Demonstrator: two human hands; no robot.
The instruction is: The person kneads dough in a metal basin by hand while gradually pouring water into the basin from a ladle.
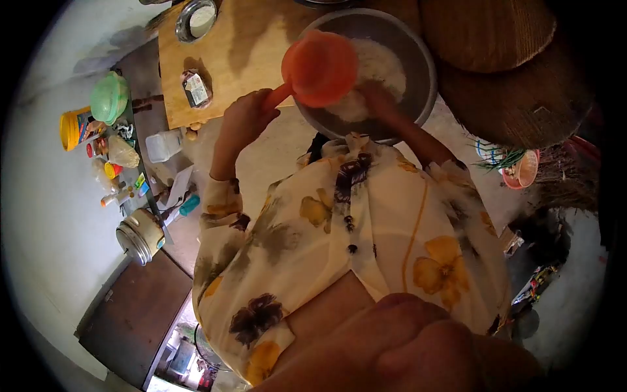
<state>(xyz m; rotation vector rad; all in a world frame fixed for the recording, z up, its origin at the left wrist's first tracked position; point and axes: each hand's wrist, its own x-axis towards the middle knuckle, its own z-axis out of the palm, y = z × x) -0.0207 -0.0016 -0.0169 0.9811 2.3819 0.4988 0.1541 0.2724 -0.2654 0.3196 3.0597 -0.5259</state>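
Note:
My left hand is closed around the handle of an orange-red plastic dipper, raised over the near-left side of a large grey metal basin. Flour covers part of the basin's bottom. Down inside the basin, my right hand reaches into the flour, close to the dipper. Blur and shadow obscure its fingers, so their pose cannot be made out. The dipper hides part of the flour, and its contents cannot be seen.
On the wooden table are a metal bowl of white powder and a small labelled package. Round woven lids lie right of the basin. A shelf with a green container and a yellow bucket stands left.

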